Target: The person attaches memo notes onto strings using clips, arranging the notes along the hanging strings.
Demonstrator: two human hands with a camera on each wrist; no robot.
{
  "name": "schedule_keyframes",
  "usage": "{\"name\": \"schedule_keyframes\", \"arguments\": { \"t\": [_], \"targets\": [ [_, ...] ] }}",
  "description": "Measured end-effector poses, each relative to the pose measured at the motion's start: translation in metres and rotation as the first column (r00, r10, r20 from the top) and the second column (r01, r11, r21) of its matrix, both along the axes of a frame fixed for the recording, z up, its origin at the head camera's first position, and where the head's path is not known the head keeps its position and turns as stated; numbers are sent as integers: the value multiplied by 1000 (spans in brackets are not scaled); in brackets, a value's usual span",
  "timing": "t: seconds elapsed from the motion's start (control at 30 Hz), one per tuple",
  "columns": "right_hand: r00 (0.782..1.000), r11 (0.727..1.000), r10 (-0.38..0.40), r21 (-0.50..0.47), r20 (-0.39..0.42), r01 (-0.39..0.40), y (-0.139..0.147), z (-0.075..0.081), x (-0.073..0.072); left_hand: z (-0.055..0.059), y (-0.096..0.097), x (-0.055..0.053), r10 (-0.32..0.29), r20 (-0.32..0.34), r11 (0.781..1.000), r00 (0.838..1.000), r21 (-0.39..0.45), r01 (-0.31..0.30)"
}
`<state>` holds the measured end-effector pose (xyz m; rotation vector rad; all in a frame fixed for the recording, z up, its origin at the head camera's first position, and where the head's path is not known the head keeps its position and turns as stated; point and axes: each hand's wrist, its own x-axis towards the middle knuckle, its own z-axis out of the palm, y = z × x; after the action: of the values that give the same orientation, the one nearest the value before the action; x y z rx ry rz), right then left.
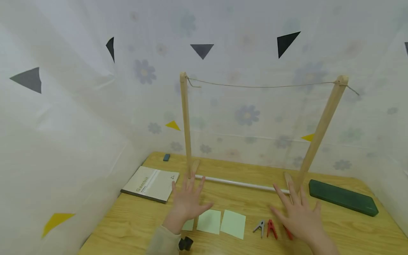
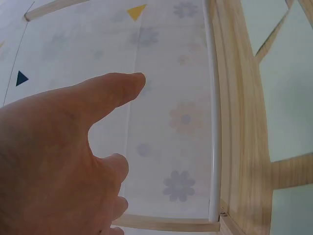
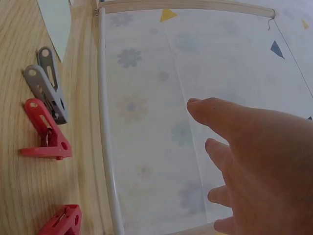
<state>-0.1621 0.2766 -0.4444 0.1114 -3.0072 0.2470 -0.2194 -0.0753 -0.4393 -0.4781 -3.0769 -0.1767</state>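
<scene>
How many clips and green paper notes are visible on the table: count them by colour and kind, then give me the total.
Gray clips: 1
Red clips: 2
Pale green paper notes: 3
Total visible: 6

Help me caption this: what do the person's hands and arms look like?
The left hand and right hand show no gloves or rings. A pale beige sleeve and small black gadget show on the left; no right sleeve is visible.

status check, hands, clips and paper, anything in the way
Left hand and right hand spread, holding nothing. Clips and green paper squares lying on table. Right hand partly blocks head view of one red clip.
</scene>
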Motion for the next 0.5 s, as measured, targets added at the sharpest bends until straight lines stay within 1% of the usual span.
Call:
{"name": "schedule_keyframes", "arguments": {
  "t": [0.07, 0.13, 0.23, 0.3, 0.37, 0.5],
  "targets": [
    [1000, 1000, -2, -8, 9, 2, 1, -3, 2, -2, -5, 1, -2, 7, 1000, 1000, 6, 2],
    [1000, 1000, 1, -5, 15, -1, 3, -6, 3, 0, -12, 5, -6, 7, 1000, 1000, 8, 6],
    [1000, 1000, 7, 21, 13, -7, 6, -11, 4, 2, -23, 7, -13, -7, 1000, 1000, -18, 13],
    [1000, 999, 9, 41, 6, -9, 7, -13, 5, 1, -29, 7, -22, -11, 1000, 1000, -22, 22],
    [1000, 998, 10, 56, -5, -10, 9, -13, 6, -3, -35, 3, -33, -20, 999, 999, -26, 33],
    [999, 997, 23, 71, -22, -22, 12, -15, 8, -13, -44, -2, -36, -15, 999, 999, -28, 36]
  ]
}}
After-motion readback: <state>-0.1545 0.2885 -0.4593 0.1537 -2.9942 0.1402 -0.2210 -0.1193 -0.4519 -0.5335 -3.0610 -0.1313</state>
